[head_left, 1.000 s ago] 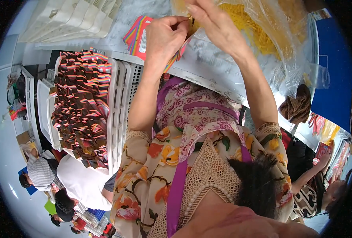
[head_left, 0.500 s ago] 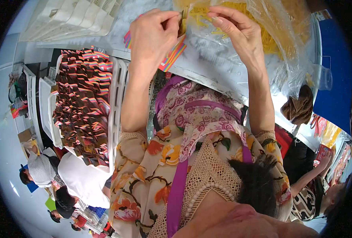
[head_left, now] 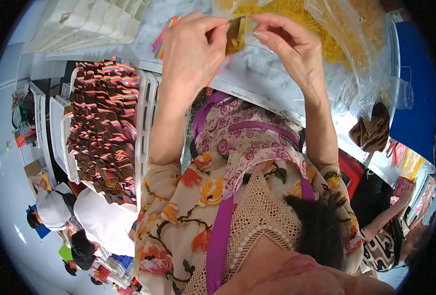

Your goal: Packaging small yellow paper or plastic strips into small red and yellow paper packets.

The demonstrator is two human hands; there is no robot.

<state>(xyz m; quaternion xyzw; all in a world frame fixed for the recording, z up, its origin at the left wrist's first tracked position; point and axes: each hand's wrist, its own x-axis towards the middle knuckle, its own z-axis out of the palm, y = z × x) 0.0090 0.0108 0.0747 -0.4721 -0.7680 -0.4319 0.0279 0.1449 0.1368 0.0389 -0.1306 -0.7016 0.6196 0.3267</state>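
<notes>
My left hand (head_left: 193,51) is closed, its thumb and fingers pinching a small, flat, gold-brown packet (head_left: 236,35) held up over the work table (head_left: 272,73). My right hand (head_left: 296,46) reaches the packet's right edge with its index fingertip, thumb just below and the other fingers curled. What lies between those fingertips is too blurred to make out. Several flat pieces with rainbow stripes (head_left: 159,46) lie on the table beside and under my left hand. Beyond my right hand, a clear plastic bag (head_left: 358,64) holds many thin yellow strips (head_left: 333,44).
A white crate (head_left: 142,132) at the left is packed with dark, rainbow-edged packets (head_left: 102,128). White stacked baskets (head_left: 92,22) stand at the far left. A brown cloth (head_left: 373,129) hangs at the table's right edge, by a clear cup (head_left: 405,94). Other people work behind on both sides.
The packet has come up and turned, showing more of its gold-brown face. My right hand's fingertips have shifted left and slightly down toward its edge.
</notes>
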